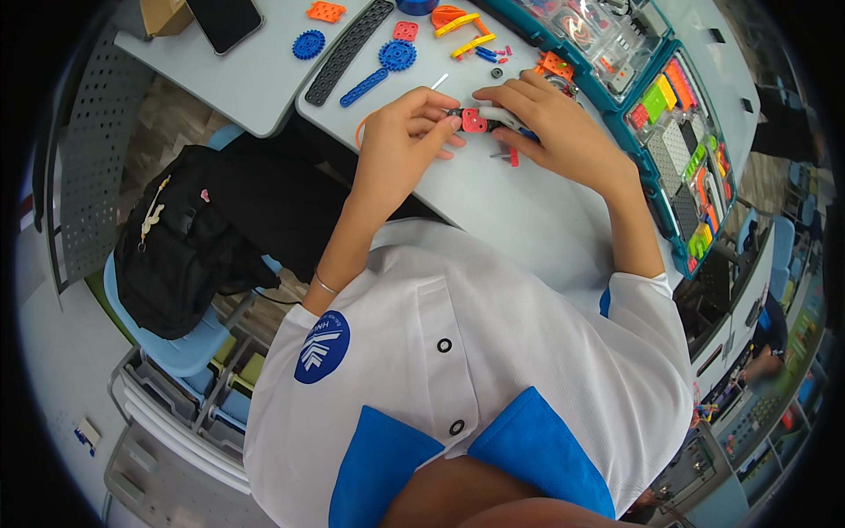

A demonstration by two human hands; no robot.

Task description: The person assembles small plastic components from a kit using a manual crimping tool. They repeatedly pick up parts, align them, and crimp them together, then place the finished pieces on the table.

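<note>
My left hand (398,145) pinches a small dark end of a red plastic building block (474,120) between thumb and fingers. From the other side my right hand (563,132) closes on a light grey piece with a dark blue end (503,118), which meets the block; its exact kind is hard to make out. Both hands are just above the grey table (475,189). Under my right fingers lies a small red part with a thin pin (513,157). A thin white-tipped rod (439,82) shows beside my left fingertips.
Beyond my hands lie a blue gear (398,55), a blue perforated bar (363,88), a black curved track (349,53) and yellow pieces (473,46). An open teal case (656,189) of coloured parts borders the right. A phone (225,22) sits far left; a black backpack (198,238) rests on a chair.
</note>
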